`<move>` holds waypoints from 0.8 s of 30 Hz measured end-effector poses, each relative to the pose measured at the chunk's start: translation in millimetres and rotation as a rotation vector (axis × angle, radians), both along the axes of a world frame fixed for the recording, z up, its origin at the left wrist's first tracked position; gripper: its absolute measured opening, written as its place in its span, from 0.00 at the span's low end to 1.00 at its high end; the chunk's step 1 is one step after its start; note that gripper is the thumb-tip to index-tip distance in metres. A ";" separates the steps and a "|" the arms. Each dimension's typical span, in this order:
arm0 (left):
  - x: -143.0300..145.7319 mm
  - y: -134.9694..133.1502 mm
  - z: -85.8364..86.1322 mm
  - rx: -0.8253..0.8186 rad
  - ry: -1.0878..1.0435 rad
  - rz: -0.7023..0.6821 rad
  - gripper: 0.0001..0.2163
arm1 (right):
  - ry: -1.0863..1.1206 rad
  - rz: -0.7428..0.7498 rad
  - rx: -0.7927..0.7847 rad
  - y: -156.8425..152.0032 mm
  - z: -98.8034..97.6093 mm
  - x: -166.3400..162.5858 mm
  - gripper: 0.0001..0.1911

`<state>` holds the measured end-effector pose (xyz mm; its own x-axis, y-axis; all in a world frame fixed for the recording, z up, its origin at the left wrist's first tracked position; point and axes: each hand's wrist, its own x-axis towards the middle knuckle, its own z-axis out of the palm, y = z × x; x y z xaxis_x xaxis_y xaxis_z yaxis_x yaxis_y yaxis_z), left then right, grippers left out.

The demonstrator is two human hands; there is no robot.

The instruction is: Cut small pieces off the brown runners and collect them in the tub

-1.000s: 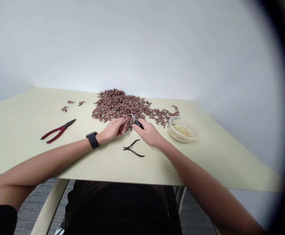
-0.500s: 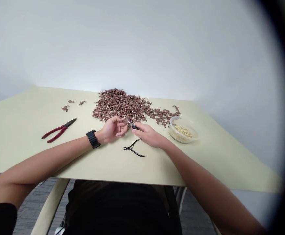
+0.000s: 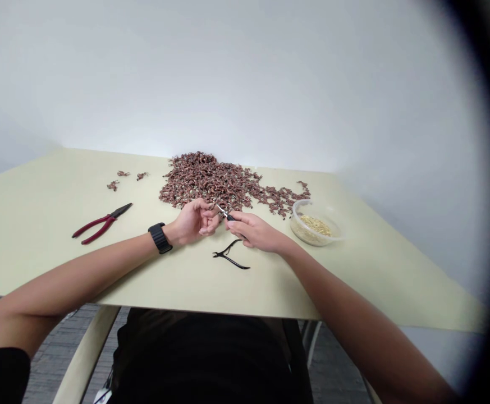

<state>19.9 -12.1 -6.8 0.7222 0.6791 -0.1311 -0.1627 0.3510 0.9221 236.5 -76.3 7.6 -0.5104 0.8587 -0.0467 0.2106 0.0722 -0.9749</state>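
Head view shows the person's two hands meeting just in front of the brown pile [image 3: 223, 185] on the counter [image 3: 38, 235]. The left hand [image 3: 196, 220], with a black watch [image 3: 159, 238] on its wrist, is curled with its fingertips pinched together on a small piece; the piece itself is too small to make out. The right hand [image 3: 253, 231] is closed around a small tool [image 3: 225, 213], whose thin metal tip sticks out from the fist. That tip lies up and to the left from the right hand, straight toward the left fingertips, and the two are touching or very nearly so; I cannot tell which. So the tool's long axis runs along the line between the hands. Both hands are equally near the pinched piece. Black nippers [image 3: 230, 256] lie loose on the counter just below the hands, red pliers [image 3: 99, 223] well off to the left, and a clear bowl [image 3: 315, 230] of pale grains sits near the right forearm.
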 end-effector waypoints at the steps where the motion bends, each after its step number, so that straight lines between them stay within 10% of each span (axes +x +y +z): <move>1: -0.2 0.0 0.0 0.002 -0.002 -0.001 0.13 | 0.008 0.006 -0.013 0.1 0.2 -0.2 0.15; 19: -1.9 0.8 -1.3 -0.012 -0.057 -0.051 0.14 | 0.016 0.042 -0.059 -0.6 -0.4 0.2 0.14; 24: 2.4 3.3 -4.6 0.103 -0.028 0.104 0.12 | -0.187 -0.042 0.260 2.8 -1.9 2.5 0.14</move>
